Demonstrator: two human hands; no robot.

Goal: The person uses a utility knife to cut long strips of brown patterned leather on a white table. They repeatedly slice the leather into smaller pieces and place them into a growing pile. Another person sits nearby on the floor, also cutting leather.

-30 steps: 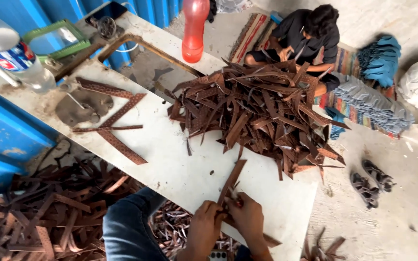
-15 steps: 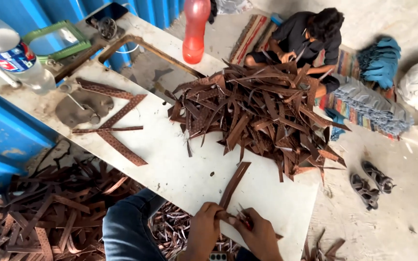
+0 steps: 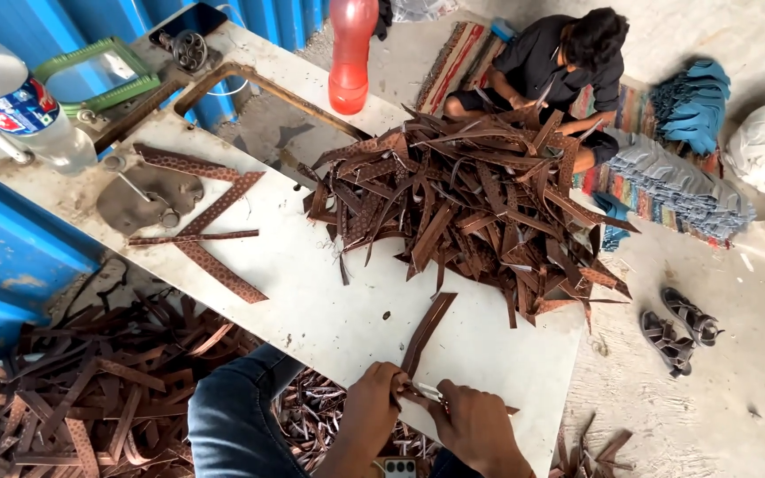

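My left hand [image 3: 374, 403] pinches the near end of a long brown leather strip [image 3: 429, 329] that lies on the white table [image 3: 312, 301] and points toward a big pile of brown strips [image 3: 471, 208]. My right hand [image 3: 475, 425] is closed around a small metal tool, apparently scissors [image 3: 427, 390], whose tip meets the strip's end beside my left fingers. Both hands are at the table's near edge, above my blue-trousered knee [image 3: 236, 420].
Several patterned strips [image 3: 210, 226] lie at the table's left by a grey metal part. A clear bottle [image 3: 19, 106] and a red bottle [image 3: 351, 53] stand at the back. Strips cover the floor [image 3: 73, 389] at left. A seated person [image 3: 560, 71] works beyond the table; sandals [image 3: 679, 323] lie right.
The strip in my hands has swung a little and its end has shifted toward my left hand. My right hand has moved slightly right and lower.
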